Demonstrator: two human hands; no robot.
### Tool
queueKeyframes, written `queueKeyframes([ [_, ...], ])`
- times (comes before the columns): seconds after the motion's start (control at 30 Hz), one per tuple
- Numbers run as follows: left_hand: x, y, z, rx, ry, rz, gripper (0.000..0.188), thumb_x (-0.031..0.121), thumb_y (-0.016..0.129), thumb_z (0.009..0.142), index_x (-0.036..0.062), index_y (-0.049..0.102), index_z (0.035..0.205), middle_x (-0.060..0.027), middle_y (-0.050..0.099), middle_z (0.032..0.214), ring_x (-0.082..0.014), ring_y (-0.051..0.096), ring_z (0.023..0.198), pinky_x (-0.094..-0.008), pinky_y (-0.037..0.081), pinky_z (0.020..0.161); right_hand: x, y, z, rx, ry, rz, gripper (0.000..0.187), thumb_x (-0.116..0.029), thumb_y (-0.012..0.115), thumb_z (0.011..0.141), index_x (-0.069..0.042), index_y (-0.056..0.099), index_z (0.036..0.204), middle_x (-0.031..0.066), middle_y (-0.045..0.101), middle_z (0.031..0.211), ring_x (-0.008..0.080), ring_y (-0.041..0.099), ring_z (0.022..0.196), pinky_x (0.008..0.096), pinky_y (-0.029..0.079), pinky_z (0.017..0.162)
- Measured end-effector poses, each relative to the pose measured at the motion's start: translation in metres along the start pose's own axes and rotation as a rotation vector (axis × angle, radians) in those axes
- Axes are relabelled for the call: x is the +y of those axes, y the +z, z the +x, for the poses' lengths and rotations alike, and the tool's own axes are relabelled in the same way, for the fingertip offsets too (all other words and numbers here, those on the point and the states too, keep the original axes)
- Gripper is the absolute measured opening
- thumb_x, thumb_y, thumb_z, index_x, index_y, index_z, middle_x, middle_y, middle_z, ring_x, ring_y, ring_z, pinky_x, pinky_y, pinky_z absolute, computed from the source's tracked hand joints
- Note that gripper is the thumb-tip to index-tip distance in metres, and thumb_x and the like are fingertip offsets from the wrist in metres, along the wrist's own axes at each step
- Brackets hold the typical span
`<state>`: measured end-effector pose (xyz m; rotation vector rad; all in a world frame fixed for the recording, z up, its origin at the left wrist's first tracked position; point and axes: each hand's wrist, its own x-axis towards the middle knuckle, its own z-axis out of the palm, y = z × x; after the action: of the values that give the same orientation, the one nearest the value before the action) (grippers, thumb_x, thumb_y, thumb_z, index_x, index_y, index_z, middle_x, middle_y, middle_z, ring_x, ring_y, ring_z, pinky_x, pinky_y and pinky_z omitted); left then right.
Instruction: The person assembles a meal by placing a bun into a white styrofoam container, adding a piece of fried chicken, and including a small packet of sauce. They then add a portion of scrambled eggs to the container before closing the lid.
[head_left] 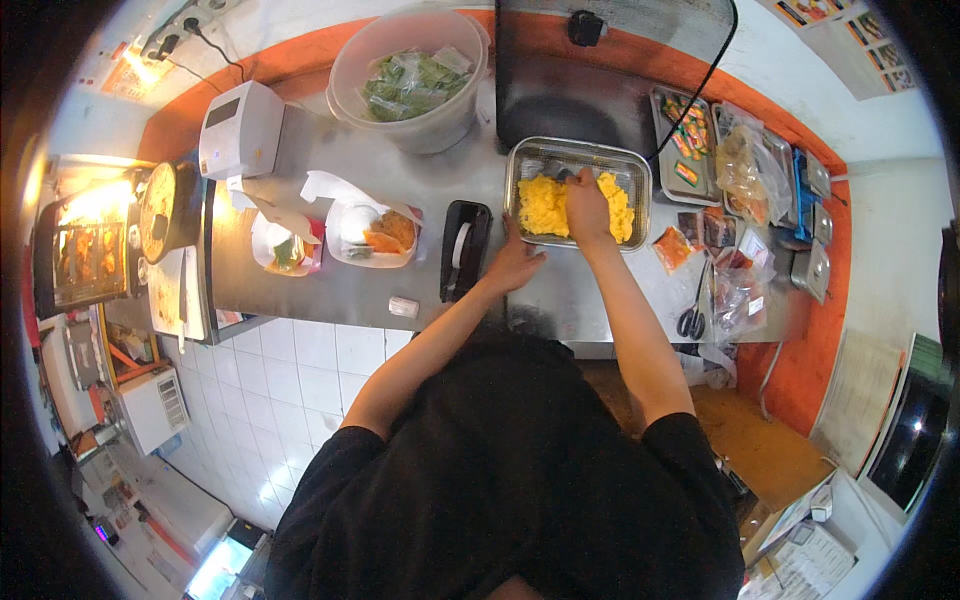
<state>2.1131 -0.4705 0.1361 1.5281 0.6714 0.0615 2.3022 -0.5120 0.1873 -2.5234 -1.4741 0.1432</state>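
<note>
A rectangular metal mesh-sided tray (640, 165) stands on the steel counter, holding a loose mass of yellow food that resembles scrambled egg (542, 208). My right hand (588, 210) is down in the tray, its fingers closed at the top of the yellow food. A small greyish bit shows beside those fingers, but what they hold is mostly hidden. At the tray's near left corner, my left hand (514, 264) touches the rim with its fingers stretched and thumb apart. Just left of it lies a black oblong case (466, 250) with a white strip.
Two open paper food boxes (372, 236) (287, 245) sit to the left, near a white label printer (240, 130). A large plastic tub (410, 85) of bagged greens stands behind. Black scissors (692, 318), packets and a metal tray (685, 150) of sachets are at right.
</note>
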Motion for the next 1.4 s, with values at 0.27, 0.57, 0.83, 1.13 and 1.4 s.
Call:
queueKeyframes([
  [0.27, -0.025, 0.012, 0.013, 0.036, 0.03, -0.119, 0.124, 0.014, 0.069, 0.092, -0.003, -0.043, 0.143, -0.0303, 0.054, 0.14, -0.0319, 0.065, 0.117, -0.0371, 0.054, 0.097, -0.03, 0.012, -0.018, -0.428, -0.322, -0.064, 0.026, -0.004, 0.05, 0.093, 0.005, 0.064, 0.112, 0.0279, 0.061, 0.116, 0.0438, 0.067, 0.104, 0.0488, 0.056, 0.089],
  [0.57, -0.046, 0.017, 0.021, 0.044, 0.115, -0.157, 0.123, 0.008, 0.064, 0.091, 0.001, -0.049, 0.14, -0.0146, 0.065, 0.109, -0.0194, 0.066, 0.094, -0.0308, 0.055, 0.087, -0.026, -0.019, -0.035, -0.466, -0.385, 0.262, 0.033, 0.001, 0.057, 0.09, 0.001, 0.064, 0.122, 0.0242, 0.069, 0.111, 0.0394, 0.067, 0.108, 0.0498, 0.053, 0.093],
  [0.83, -0.027, 0.001, 0.007, 0.026, 0.021, -0.133, 0.118, 0.008, 0.065, 0.092, 0.0004, -0.039, 0.148, -0.0162, 0.063, 0.111, -0.0201, 0.066, 0.097, -0.031, 0.055, 0.089, 0.012, -0.008, -0.033, -0.493, -0.043, 0.922, 0.027, 0.005, 0.062, 0.094, 0.003, 0.065, 0.121, 0.0144, 0.074, 0.097, 0.0215, 0.074, 0.088, 0.0335, 0.059, 0.078],
  [1.13, -0.008, -0.013, -0.005, -0.017, -0.049, -0.114, 0.122, 0.011, 0.072, 0.092, 0.0085, -0.033, 0.154, -0.0243, 0.063, 0.127, -0.0243, 0.07, 0.099, -0.0359, 0.058, 0.086, 0.045, 0.011, -0.069, 0.066, 0.507, 1.366, 0.022, 0.001, 0.064, 0.098, 0.008, 0.064, 0.119, 0.0142, 0.073, 0.098, 0.0217, 0.075, 0.086, 0.029, 0.062, 0.079],
  [1.4, -0.023, -0.017, -0.01, -0.102, -0.118, -0.064, 0.115, 0.017, 0.072, 0.093, 0.0109, -0.021, 0.16, -0.0244, 0.056, 0.136, -0.0236, 0.07, 0.099, -0.037, 0.059, 0.081, 0.016, 0.008, -0.081, 0.161, 0.302, 0.884, 0.019, 0.001, 0.064, 0.097, 0.008, 0.067, 0.114, 0.0151, 0.076, 0.097, 0.019, 0.076, 0.085, 0.0303, 0.059, 0.076],
])
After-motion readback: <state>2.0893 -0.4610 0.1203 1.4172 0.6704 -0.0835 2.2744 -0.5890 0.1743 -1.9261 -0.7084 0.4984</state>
